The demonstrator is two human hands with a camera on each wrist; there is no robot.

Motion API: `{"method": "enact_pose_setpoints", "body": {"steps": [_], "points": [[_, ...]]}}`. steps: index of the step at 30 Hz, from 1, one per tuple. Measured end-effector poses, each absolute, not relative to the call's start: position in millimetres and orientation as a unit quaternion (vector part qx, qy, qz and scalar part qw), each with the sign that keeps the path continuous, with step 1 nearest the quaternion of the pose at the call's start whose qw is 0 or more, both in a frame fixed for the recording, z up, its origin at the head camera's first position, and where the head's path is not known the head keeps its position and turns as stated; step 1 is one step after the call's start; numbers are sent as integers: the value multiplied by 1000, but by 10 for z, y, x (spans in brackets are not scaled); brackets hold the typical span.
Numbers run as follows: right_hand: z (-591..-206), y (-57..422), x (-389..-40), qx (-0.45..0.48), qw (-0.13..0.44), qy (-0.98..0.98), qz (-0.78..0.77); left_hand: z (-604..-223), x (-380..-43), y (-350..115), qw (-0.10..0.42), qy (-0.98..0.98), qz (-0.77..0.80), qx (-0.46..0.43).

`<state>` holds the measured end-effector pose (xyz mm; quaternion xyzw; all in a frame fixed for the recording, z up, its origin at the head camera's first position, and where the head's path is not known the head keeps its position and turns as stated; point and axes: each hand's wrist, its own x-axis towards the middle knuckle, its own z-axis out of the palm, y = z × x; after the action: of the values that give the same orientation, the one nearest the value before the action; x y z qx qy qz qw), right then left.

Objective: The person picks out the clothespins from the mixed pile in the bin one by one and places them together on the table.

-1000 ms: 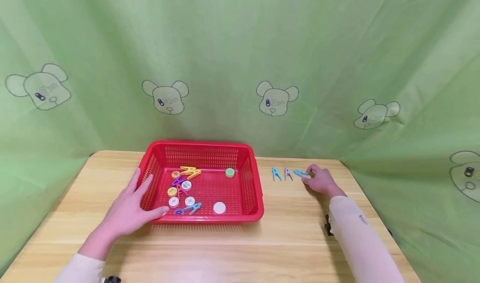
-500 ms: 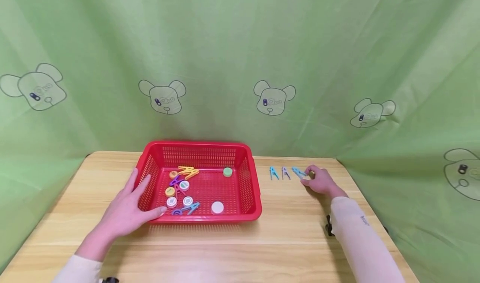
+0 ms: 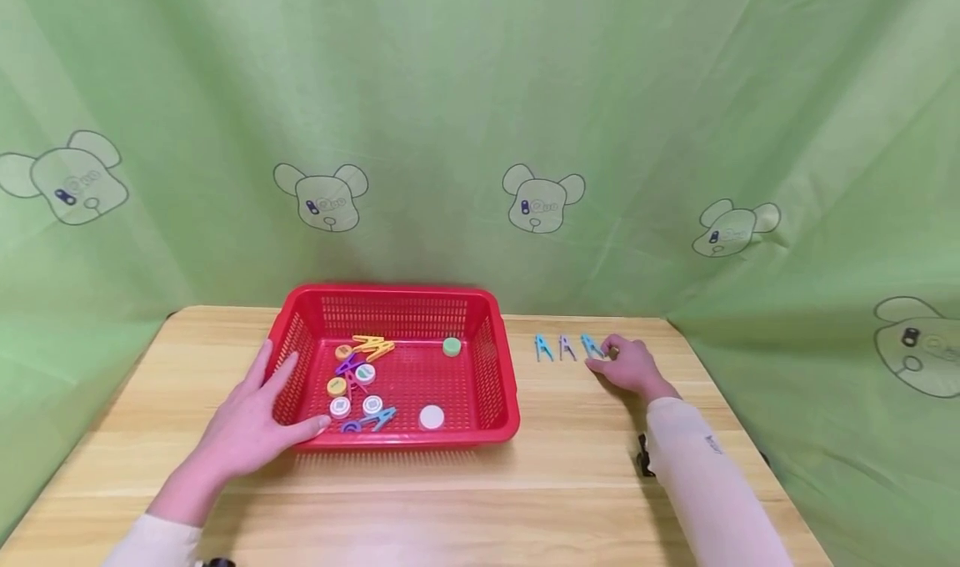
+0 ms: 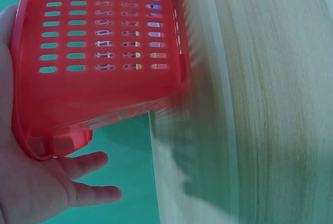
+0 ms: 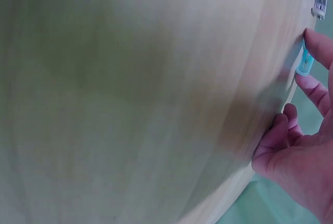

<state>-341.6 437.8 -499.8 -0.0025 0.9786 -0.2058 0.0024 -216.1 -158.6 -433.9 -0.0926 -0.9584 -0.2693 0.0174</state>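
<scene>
My left hand (image 3: 243,425) rests on the left end of a red plastic basket (image 3: 405,439), fingers spread along the side and thumb over the front rim. In the left wrist view, two fingertips extend past the basket's corner. At the table's back right, my right hand (image 3: 628,367) pinches a light-blue clothespin (image 3: 591,345) between thumb and finger, close over the tabletop; its other fingers are curled. A small dark-gold patch shows between those fingers. Left of it lie a purple clothespin (image 3: 567,347) and another blue clothespin (image 3: 543,347), in a row.
Inside the basket are two yellow clothespins (image 3: 372,346), a blue clothespin (image 3: 382,418), a green cap (image 3: 452,347), a white disc (image 3: 431,418) and several other caps and clothespins. A green curtain (image 3: 420,250) hangs right behind the wooden table (image 3: 420,509).
The light-blue clothespin in my right hand has turned from nearly sideways to roughly in line with the other two. My left hand stays at the basket. The head view has shifted slightly.
</scene>
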Motion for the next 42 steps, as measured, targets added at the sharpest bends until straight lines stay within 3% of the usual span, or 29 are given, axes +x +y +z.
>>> {"method": "enact_pose_setpoints", "body": {"steps": [15, 42], "points": [[-4976, 4179, -3412, -5, 6, 981, -193, -4349, -2158, -1650, 8, -957, -279, -81], [-4825, 4322, -3303, 28, 30, 966, -254, -4348, -2201, -1614, 5, -954, -289, -81]]}}
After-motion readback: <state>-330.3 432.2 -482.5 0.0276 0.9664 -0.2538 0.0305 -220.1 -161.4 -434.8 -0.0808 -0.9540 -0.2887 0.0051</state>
